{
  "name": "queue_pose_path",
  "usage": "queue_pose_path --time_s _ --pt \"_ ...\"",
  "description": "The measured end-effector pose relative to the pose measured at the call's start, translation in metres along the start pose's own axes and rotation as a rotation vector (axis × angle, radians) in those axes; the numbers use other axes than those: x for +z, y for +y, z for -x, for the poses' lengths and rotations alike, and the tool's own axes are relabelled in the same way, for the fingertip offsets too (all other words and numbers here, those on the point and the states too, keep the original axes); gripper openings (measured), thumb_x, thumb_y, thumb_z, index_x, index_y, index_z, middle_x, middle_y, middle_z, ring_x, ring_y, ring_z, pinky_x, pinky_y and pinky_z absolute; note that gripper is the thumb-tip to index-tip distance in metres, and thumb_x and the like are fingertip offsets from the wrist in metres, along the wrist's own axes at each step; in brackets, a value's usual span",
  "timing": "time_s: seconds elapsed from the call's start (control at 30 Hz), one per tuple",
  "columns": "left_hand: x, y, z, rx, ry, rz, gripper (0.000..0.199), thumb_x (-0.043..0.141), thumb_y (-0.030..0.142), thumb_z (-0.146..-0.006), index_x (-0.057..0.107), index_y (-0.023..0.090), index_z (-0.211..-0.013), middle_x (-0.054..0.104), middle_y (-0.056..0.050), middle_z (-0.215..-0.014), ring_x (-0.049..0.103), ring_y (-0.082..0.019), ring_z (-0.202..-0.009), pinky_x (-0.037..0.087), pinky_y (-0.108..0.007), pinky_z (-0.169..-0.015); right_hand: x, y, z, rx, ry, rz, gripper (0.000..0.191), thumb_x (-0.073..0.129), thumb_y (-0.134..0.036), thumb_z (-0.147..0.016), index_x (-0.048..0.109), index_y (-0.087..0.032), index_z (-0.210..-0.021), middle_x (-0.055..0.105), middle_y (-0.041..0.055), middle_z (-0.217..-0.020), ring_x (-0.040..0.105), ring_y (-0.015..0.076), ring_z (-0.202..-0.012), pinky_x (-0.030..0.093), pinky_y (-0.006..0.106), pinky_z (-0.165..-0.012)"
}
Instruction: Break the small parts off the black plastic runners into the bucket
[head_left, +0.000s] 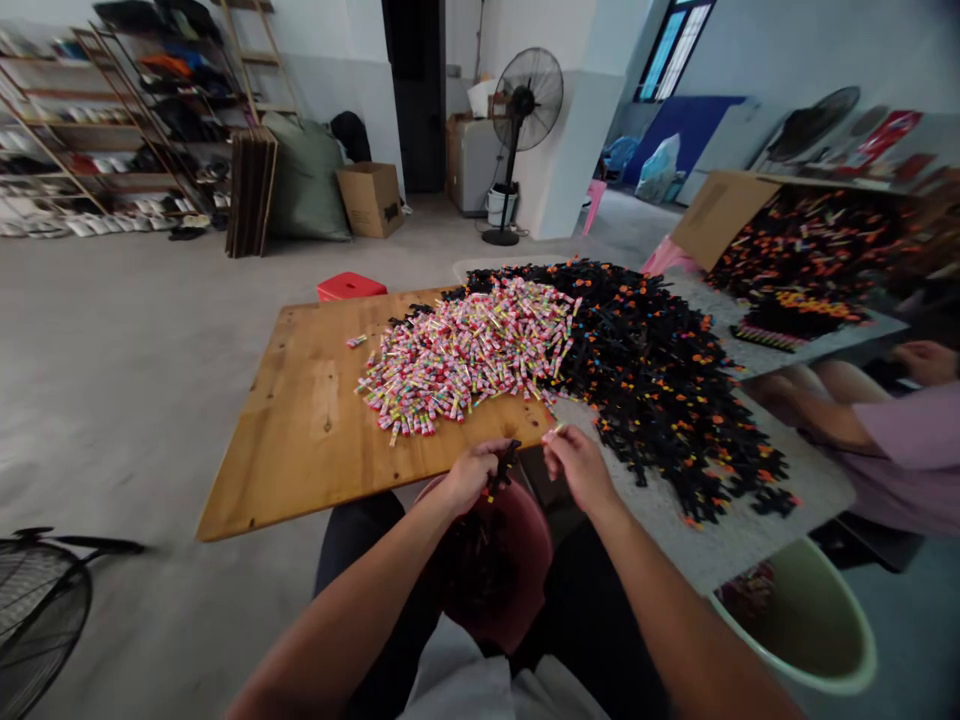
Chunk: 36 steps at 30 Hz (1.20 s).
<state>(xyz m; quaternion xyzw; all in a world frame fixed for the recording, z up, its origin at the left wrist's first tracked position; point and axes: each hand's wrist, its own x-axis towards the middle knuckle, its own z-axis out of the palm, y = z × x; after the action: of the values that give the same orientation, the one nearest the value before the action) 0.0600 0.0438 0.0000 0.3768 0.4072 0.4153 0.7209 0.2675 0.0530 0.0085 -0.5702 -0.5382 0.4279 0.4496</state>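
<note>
My left hand [472, 476] is closed around a black plastic piece [504, 468] with a small yellow tip, above a pink tub [529, 525] between my knees. To its right my right hand [579, 466] pinches a small light-coloured item [556, 431], too small to make out fully. In front of both hands lies a heap of small pink-and-white printed tubes [472, 350] on a wooden board [300, 440]. Beside it spreads a large pile of black plastic pieces [660, 370] with orange, yellow and blue tips. Dark pieces lie inside the tub.
A person in a mauve top [911, 450] sits at the right, by a pale green tub [817, 640]. Behind them a cardboard box [724, 215] spills more black pieces. A red stool [351, 286] stands beyond the board, a standing fan [517, 130] farther back, another fan [41, 610] at lower left.
</note>
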Motion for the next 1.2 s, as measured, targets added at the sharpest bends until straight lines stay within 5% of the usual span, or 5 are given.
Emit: queue_pose_path --time_s 0.2,0.3,0.43,0.8,1.2 --pt "0.027 -0.001 0.011 0.092 -0.098 -0.084 0.024 0.063 0.032 -0.078 0.075 0.014 -0.090 0.069 -0.005 -0.080 0.058 -0.016 -0.070 0.046 -0.026 -0.064 0.027 -0.003 0.054 0.059 0.064 -0.316 0.038 0.076 -0.056 -0.081 0.070 -0.023 -0.099 0.072 0.0012 -0.079 0.064 0.0179 -0.064 0.050 0.027 -0.053" --pt "0.032 0.002 0.018 0.171 -0.084 -0.179 0.035 0.069 0.048 -0.087 0.071 0.013 -0.093 0.070 -0.004 -0.086 0.062 -0.017 -0.080 0.049 -0.029 -0.078 0.022 -0.010 0.055 0.081 0.047 -0.431 0.033 0.079 -0.051 -0.079 0.070 -0.023 -0.097 0.069 -0.0018 -0.073 0.061 0.0161 -0.059 0.048 0.026 -0.051" --pt "0.030 0.008 0.026 0.264 -0.105 -0.334 0.037 0.066 0.049 -0.092 0.068 0.015 -0.106 0.072 -0.004 -0.090 0.064 -0.016 -0.077 0.050 -0.028 -0.075 0.015 -0.017 0.055 0.085 0.062 -0.557 0.026 0.081 -0.042 -0.078 0.070 -0.023 -0.092 0.066 -0.0031 -0.070 0.054 0.0130 -0.053 0.045 0.025 -0.048" --pt "0.032 0.014 0.035 0.517 -0.183 -0.656 0.027 0.053 0.022 -0.098 0.069 0.016 -0.118 0.076 -0.006 -0.106 0.070 -0.019 -0.095 0.055 -0.029 -0.088 0.011 -0.012 0.060 0.007 0.072 -0.317 0.022 0.073 -0.043 -0.086 0.069 -0.022 -0.089 0.066 -0.0019 -0.068 0.056 0.0150 -0.054 0.046 0.027 -0.053" --pt "0.031 0.020 0.046 0.624 -0.101 -1.240 0.030 0.050 0.025 -0.104 0.070 0.020 -0.126 0.078 -0.009 -0.104 0.074 -0.023 -0.095 0.058 -0.035 -0.091 0.001 -0.019 0.062 -0.062 0.014 -0.046 0.020 0.067 -0.044 -0.085 0.067 -0.024 -0.085 0.068 0.0000 -0.069 0.061 0.0182 -0.059 0.048 0.028 -0.056"
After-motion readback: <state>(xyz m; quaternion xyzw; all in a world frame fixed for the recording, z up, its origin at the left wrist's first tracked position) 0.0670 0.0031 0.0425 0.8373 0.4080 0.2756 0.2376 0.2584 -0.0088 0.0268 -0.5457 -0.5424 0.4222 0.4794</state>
